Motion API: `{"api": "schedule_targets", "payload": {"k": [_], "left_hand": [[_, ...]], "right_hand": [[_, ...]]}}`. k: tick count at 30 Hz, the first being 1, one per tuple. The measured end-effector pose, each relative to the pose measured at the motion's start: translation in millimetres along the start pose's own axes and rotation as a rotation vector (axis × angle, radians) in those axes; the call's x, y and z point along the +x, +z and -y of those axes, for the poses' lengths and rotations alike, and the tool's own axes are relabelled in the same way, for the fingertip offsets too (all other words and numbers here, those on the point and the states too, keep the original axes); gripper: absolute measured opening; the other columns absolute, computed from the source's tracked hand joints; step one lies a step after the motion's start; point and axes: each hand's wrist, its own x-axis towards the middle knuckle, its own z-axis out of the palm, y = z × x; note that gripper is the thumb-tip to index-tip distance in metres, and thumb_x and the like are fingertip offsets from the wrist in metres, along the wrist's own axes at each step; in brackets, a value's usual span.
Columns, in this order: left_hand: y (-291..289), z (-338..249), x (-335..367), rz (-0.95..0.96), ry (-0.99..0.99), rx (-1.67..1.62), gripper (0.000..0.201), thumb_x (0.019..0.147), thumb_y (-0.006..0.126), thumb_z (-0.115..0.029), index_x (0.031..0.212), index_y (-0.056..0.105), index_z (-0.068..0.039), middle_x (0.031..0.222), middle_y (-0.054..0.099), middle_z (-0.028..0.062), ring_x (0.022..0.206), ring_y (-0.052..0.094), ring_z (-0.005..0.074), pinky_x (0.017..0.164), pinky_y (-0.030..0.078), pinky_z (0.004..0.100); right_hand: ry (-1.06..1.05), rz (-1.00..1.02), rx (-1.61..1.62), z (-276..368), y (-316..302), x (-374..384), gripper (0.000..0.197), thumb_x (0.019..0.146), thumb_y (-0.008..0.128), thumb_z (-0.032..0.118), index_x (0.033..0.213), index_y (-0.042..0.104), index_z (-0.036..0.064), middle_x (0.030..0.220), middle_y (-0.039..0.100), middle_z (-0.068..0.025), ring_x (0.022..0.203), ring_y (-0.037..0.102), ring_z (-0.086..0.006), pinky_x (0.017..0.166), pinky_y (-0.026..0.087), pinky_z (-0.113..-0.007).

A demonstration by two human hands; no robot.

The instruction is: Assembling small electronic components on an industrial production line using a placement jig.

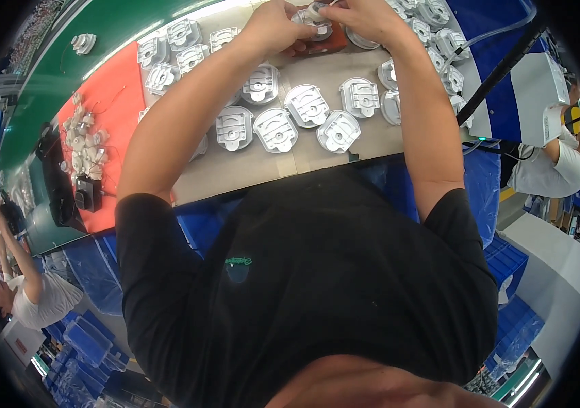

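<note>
At the far edge of the work surface, both my arms reach forward to one round white plastic housing (322, 31) on a small red-brown pad (333, 45). My left hand (271, 28) closes its fingers on the housing's left side. With fingers pinched over its top, my right hand (366, 19) holds a small whitish part (315, 10), whose exact kind is too small to tell. Several similar white housings (307, 105) lie spread on the beige board (235, 178) between my forearms, their ribbed faces upward. More of them (183, 34) sit beyond my left forearm.
On the left, an orange-red mat (116, 102) bears small white wired parts (86, 146) and a black box (88, 193). A green belt (116, 30) runs behind, carrying another white part (84, 44). More housings (433, 12) crowd the right, near a black pole (507, 64). Co-workers (45, 296) are at both sides.
</note>
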Motion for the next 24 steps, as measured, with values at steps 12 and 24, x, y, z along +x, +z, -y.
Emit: {"api": "schedule_targets", "payload": {"k": [12,24], "left_hand": [[-55,-6,14,-0.366,0.496,0.598,0.025,0.082,0.069,-0.016,0.099,0.074,0.002,0.084,0.073,0.0239,0.081,0.073,0.0378,0.077,0.057,0.0439],[-44,-32,-2,-0.101,0.584,0.624,0.035,0.081,0.079,-0.025,0.109,0.072,-0.006,0.112,0.068,0.0207,0.108,0.064,0.0352,0.093,0.051,0.0453]], "right_hand": [[-0.073,0.000,-0.194,7,3,1,0.021,0.088,0.072,0.011,0.104,0.071,-0.0018,0.091,0.073,-0.0178,0.082,0.070,-0.0267,0.075,0.056,-0.037],[-0.034,-0.077,-0.186,19,6,-2,0.029,0.082,0.074,0.007,0.108,0.065,-0.0003,0.094,0.072,-0.0190,0.088,0.072,-0.0301,0.079,0.056,-0.039]]}}
